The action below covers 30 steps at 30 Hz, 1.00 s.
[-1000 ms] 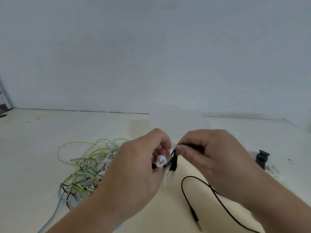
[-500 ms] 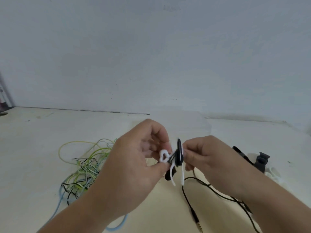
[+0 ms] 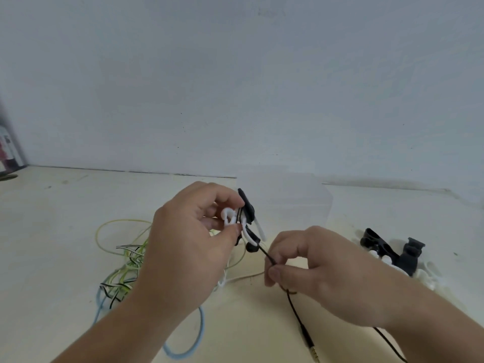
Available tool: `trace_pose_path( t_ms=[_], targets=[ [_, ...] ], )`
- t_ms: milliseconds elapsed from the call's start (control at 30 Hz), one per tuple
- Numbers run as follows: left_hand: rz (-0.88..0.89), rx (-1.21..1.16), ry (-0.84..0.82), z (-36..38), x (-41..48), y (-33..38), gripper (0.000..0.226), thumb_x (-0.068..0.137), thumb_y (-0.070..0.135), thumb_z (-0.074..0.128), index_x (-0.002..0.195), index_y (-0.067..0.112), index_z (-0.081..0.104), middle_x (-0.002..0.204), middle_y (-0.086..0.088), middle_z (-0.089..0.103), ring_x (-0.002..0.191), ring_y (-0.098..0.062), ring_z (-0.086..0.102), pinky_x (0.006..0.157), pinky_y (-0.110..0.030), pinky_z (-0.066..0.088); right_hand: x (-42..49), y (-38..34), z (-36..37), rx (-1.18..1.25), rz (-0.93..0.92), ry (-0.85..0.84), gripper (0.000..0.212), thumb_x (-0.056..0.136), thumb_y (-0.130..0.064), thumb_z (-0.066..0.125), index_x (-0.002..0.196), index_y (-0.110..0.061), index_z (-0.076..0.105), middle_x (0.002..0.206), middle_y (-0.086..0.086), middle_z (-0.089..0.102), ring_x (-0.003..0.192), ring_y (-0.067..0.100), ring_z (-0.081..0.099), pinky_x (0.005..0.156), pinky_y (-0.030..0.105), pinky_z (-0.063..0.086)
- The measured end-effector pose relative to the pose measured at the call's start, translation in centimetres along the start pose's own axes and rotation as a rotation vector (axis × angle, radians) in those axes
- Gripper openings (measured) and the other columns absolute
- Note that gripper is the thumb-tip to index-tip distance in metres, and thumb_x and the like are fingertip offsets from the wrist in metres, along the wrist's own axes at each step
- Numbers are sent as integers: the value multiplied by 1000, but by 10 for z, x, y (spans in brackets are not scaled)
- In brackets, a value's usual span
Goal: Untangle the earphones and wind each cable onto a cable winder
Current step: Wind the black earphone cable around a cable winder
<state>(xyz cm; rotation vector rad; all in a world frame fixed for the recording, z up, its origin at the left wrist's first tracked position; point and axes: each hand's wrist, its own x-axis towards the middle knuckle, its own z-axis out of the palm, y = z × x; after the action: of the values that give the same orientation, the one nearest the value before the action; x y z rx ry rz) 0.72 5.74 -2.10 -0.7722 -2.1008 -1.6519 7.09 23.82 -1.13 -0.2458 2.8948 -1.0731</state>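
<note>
My left hand (image 3: pixel 191 244) holds a white cable winder (image 3: pixel 230 217) up above the table, with black earbuds (image 3: pixel 247 209) and turns of black cable on it. From the winder a black cable (image 3: pixel 264 251) runs down and right to my right hand (image 3: pixel 314 271), which pinches it between thumb and forefinger. The rest of this cable (image 3: pixel 294 307) drops to the table and ends in a gold jack plug (image 3: pixel 313 351) near the front edge.
A tangle of green, yellow, striped and blue earphone cables (image 3: pixel 125 263) lies on the cream table (image 3: pixel 65 218) at the left, partly behind my left arm. Black cable winders (image 3: pixel 387 250) and white ones (image 3: pixel 429 276) lie at the right. A grey wall stands behind.
My left hand has lifted the winder higher. My right hand has moved down and to the right, sliding along the black cable away from the winder.
</note>
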Motion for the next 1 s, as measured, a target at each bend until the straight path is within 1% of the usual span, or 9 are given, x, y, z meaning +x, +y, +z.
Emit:
trace_pose_path(
  t_ms=[100,233,433,533,667,767,867,933,1000],
  targets=[
    [-41,-51,-4,-2,1,0,44,72,-17,75,81,26,73,77,4,72,71,-13,71,64,-13,52,-2,0,-5,-23,76,37,22,92,-33,58,74,-28,70,70,-1,65,56,10,54,55,22,43],
    [-88,-108,-27,-2,1,0,43,73,-16,74,80,27,73,75,1,74,69,-14,72,64,-16,53,-3,2,-5,-44,101,-20,24,94,-28,56,76,-21,70,67,4,58,58,7,48,56,24,41],
    [-4,30,-8,6,-3,0,46,68,-17,75,76,28,71,78,15,67,67,-9,68,61,-12,50,-5,-5,0,78,-67,-149,25,97,-35,52,83,-25,71,83,16,61,80,31,56,77,43,47],
    [75,138,-19,7,-3,1,46,65,-15,78,79,28,70,83,16,67,72,-9,68,64,-8,47,-6,-6,-1,112,-107,-110,29,92,-43,50,83,-24,72,87,16,65,85,32,60,84,50,49],
    [183,281,-43,2,-1,1,41,66,-11,79,76,28,69,81,14,64,75,-8,66,65,-13,48,-9,-5,-8,140,-151,14,22,83,-40,62,79,-19,69,85,1,73,92,18,70,90,40,51],
    [270,348,-111,1,-1,1,34,68,-4,72,74,28,67,79,15,61,74,-5,62,64,-17,46,-10,-5,-9,260,-150,91,17,84,-31,61,76,-18,67,70,-2,71,73,20,69,74,39,55],
    [292,367,-232,3,-2,1,42,67,-6,70,73,35,62,77,18,59,73,-2,60,63,-14,44,-9,-2,-9,206,-162,184,22,92,-27,64,74,-16,68,61,1,62,54,4,57,54,17,41],
    [273,356,-285,4,-4,-1,53,65,-10,74,73,40,59,77,19,59,73,-3,61,63,-18,46,-9,-1,-7,72,-204,236,24,94,-29,61,73,-20,65,62,4,59,53,9,50,52,25,39],
    [229,324,-319,6,-7,0,48,67,-7,75,71,38,59,78,17,62,74,-7,64,64,-22,49,-6,1,-4,-45,-222,331,24,95,-33,58,72,-26,64,63,-2,59,59,12,52,55,26,41]
  ],
)
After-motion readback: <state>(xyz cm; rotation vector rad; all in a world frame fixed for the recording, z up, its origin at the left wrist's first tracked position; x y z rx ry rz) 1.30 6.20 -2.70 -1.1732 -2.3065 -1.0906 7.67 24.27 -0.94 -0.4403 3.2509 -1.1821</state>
